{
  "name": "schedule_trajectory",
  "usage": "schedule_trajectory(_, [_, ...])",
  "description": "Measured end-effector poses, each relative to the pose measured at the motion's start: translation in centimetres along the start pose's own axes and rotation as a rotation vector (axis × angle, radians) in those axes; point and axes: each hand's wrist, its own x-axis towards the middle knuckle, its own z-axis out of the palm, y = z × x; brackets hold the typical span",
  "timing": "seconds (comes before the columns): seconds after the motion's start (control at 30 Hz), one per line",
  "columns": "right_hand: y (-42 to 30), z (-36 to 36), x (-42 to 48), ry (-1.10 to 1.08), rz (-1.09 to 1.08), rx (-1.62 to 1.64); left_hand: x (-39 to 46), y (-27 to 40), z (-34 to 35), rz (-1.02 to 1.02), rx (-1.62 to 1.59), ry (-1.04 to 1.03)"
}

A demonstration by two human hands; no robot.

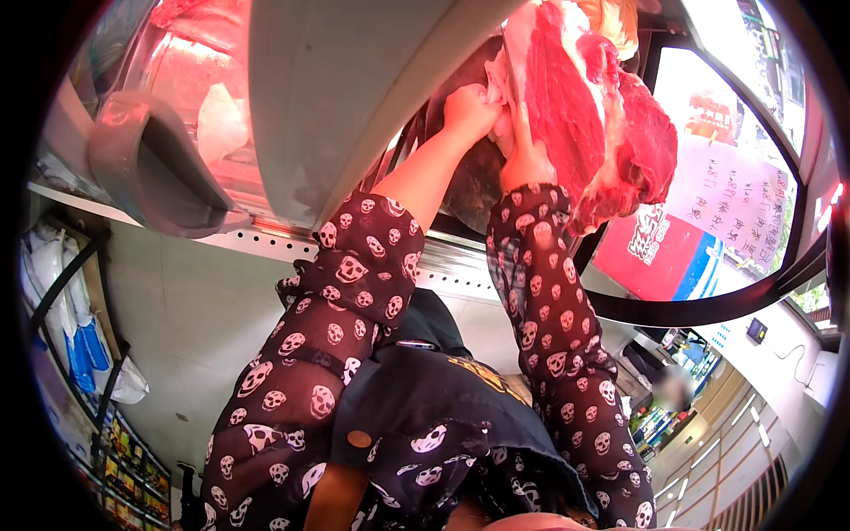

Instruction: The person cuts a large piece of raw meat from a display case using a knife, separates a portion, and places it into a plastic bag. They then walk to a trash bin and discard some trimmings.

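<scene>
A large slab of raw red meat [564, 99] with pale fat lies under red light at the upper right of the picture. My left hand [473, 114] is closed on a pale strip of fat [497, 76] at the slab's left edge. Just right of it, my right hand [529, 162] points away from me along a narrow blade [510, 60], seemingly a knife; its handle is hidden in the hand. Beneath both hands is a dark round board [475, 176].
A grey plastic scoop [166, 166] rests at the left by the lit display case, which holds more meat [202, 23]. A curved black-rimmed window [717, 308] and a sheet with handwriting [724, 192] stand right. Bags [63, 285] hang at far left.
</scene>
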Motion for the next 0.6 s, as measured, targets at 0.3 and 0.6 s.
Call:
schedule_trajectory(0.3, [1.2,-1.9,-4.2,-0.147,0.054,0.12,-0.5,1.0,-1.6,0.138,-0.06,0.009])
schedule_trajectory(0.6, [4.7,-1.2,-3.4,-0.045,-0.148,0.495,0.6,-0.6,-0.7,0.146,0.192,-0.08])
